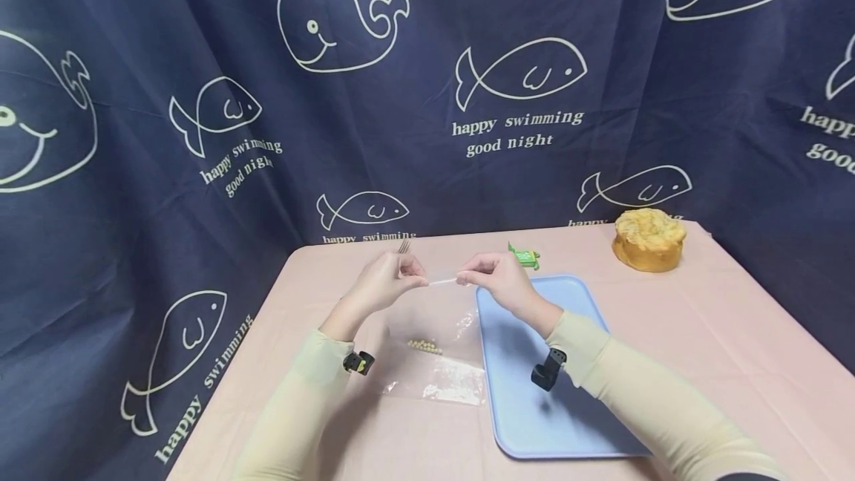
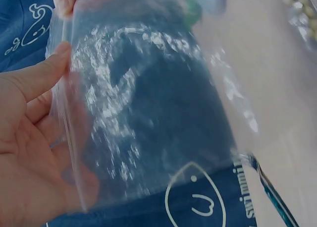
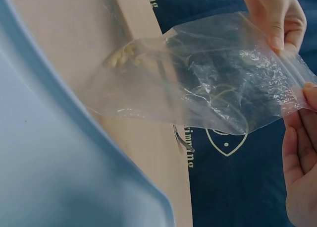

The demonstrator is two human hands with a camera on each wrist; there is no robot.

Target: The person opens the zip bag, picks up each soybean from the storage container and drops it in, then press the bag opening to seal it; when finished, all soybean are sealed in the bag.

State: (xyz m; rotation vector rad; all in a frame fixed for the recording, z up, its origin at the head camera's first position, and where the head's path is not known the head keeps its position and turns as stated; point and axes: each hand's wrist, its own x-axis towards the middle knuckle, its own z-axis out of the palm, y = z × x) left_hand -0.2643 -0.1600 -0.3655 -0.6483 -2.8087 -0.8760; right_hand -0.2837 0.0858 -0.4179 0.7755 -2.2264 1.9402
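A clear plastic zip bag (image 1: pixel 434 381) hangs between my two hands, its zip edge uppermost. My left hand (image 1: pixel 384 284) pinches the left end of that edge between thumb and fingers. At the other end my right hand (image 1: pixel 501 284) pinches it the same way. Small round pale-yellow pieces (image 1: pixel 424 347), like beans or beads, lie low in the bag. The right wrist view shows both hands on the zip strip of the bag (image 3: pixel 208 78), with the yellow pieces towards its far end. Whether the zip is fully closed I cannot tell.
A light blue tray (image 1: pixel 534 421) lies under my right forearm. Behind it sits a small green toy-like object (image 1: pixel 525 257). A round golden bread (image 1: pixel 649 240) stands at the back right. A fork (image 1: pixel 404 246) lies behind my left hand. A dark blue printed curtain (image 1: pixel 427 162) closes off the back.
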